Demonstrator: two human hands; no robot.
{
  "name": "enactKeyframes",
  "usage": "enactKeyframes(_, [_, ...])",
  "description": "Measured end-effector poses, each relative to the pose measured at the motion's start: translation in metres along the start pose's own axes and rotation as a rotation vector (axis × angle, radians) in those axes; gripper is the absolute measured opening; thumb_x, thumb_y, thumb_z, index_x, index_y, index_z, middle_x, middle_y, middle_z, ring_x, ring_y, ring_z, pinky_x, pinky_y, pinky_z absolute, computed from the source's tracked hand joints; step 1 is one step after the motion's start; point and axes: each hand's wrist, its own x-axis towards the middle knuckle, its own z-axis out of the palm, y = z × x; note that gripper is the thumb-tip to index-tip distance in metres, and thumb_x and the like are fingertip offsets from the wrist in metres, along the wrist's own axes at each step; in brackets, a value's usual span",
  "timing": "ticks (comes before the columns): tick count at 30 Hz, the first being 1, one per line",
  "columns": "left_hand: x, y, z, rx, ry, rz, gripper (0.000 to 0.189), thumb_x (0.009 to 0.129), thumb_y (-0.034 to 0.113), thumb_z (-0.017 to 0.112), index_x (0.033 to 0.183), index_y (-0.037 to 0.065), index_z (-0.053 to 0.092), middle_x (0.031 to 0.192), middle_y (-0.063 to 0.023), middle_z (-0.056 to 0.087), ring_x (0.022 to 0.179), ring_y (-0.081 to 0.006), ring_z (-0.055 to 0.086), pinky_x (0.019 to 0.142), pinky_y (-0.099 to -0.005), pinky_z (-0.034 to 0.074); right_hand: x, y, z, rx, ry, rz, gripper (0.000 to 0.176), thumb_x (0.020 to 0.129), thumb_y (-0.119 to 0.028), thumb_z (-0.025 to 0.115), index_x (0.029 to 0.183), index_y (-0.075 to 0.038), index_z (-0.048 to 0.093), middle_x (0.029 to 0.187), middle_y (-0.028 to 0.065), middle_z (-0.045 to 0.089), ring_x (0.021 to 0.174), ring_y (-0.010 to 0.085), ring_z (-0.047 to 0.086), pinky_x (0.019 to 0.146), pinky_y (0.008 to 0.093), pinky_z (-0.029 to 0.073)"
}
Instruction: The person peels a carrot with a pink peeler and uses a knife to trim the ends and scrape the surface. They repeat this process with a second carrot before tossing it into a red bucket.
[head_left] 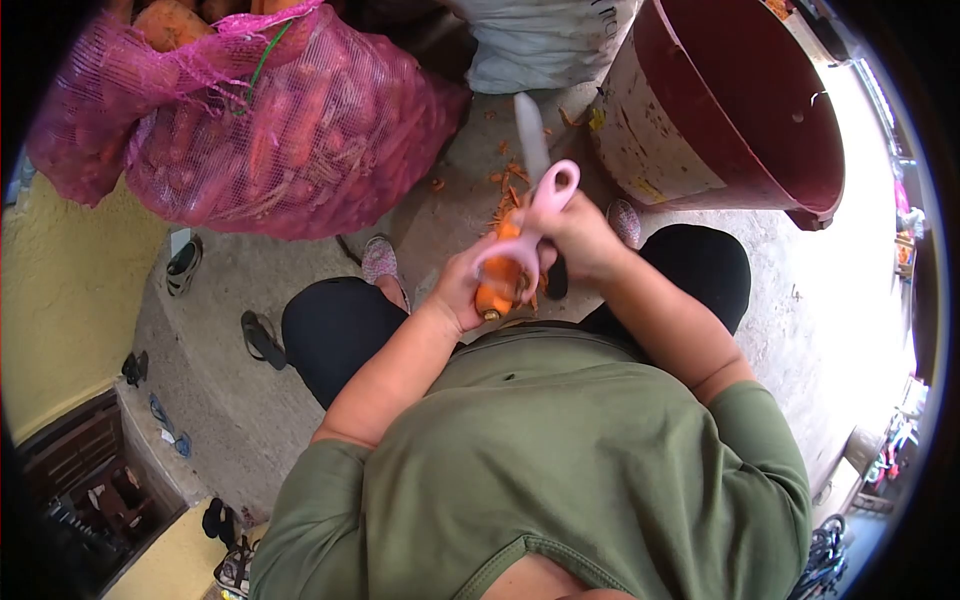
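Observation:
An orange carrot (493, 300) lies in my left hand (458, 288), whose fingers are wrapped around its side, with the stem end toward my body. Closed around a pink Y-shaped peeler (549, 197), my right hand (588, 238) holds it over the carrot. The peeler's head is at the carrot's upper surface and is slightly blurred; whether the blade touches cannot be made out. Orange peelings (508, 190) are scattered on the ground beyond my hands. A long, pale, blade-like piece (531, 135) shows just past the peeler's handle, its lower end hidden.
A pink mesh sack (300, 140) full of carrots stands front left. A large dark red bucket (665, 125) is front right, with a white sack (545, 45) between them. Slippers, including a dark one (262, 340), lie on the concrete floor (225, 400) at left.

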Motion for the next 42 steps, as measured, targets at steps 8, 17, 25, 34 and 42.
enactKeyframes(8, [0.0, 0.002, -0.002, 0.039, 0.173, -0.007, 0.038, 0.086, 0.034, 0.038, 0.105, 0.001, 0.045, 0.084, -0.0153, 0.056, 0.074, -0.0252, 0.058, 0.052, -0.0348, 0.051, 0.012, -0.002, -0.019, 0.029, 0.045, 0.005, 0.011, 0.071, -0.009, 0.061, 0.071, -0.002, 0.053, 0.056, 0.0045, 0.052, 0.038, 0.0092, 0.045, 0.035, 0.0209, 0.036])
enactKeyframes(17, [0.001, 0.006, 0.015, 0.056, 0.131, 0.05, 0.041, 0.085, 0.037, 0.037, 0.106, 0.002, 0.045, 0.093, -0.0151, 0.055, 0.076, -0.0238, 0.058, 0.051, -0.0317, 0.05, 0.01, -0.002, -0.012, 0.013, 0.048, 0.024, 0.013, 0.069, -0.01, 0.062, 0.072, -0.004, 0.05, 0.057, 0.0031, 0.051, 0.037, 0.0091, 0.044, 0.033, 0.0202, 0.034])
enactKeyframes(25, [0.002, 0.003, 0.016, 0.011, 0.226, 0.063, 0.042, 0.087, 0.039, 0.035, 0.109, 0.004, 0.043, 0.089, -0.0146, 0.055, 0.076, -0.0229, 0.058, 0.058, -0.0331, 0.05, 0.016, -0.001, -0.016, 0.033, 0.059, -0.013, 0.013, 0.07, -0.008, 0.063, 0.069, -0.003, 0.052, 0.056, 0.0042, 0.052, 0.038, 0.0088, 0.045, 0.034, 0.0197, 0.036])
enactKeyframes(34, [0.005, 0.006, 0.016, 0.06, 0.178, 0.095, 0.043, 0.087, 0.041, 0.035, 0.109, 0.004, 0.042, 0.087, -0.014, 0.055, 0.076, -0.0233, 0.058, 0.056, -0.0336, 0.05, 0.01, -0.003, -0.008, 0.0, -0.003, 0.018, 0.015, 0.069, -0.012, 0.064, 0.069, -0.004, 0.052, 0.057, 0.0044, 0.052, 0.039, 0.0091, 0.046, 0.036, 0.0197, 0.037])
enactKeyframes(42, [-0.006, 0.002, -0.001, 0.124, 0.154, -0.027, 0.045, 0.085, 0.041, 0.04, 0.108, 0.003, 0.043, 0.087, -0.0124, 0.053, 0.071, -0.0203, 0.054, 0.054, -0.0294, 0.049, 0.038, -0.015, -0.048, 0.144, 0.316, -0.024, 0.011, 0.074, -0.011, 0.058, 0.076, -0.004, 0.049, 0.063, 0.0044, 0.051, 0.046, 0.0142, 0.05, 0.038, 0.0234, 0.04])
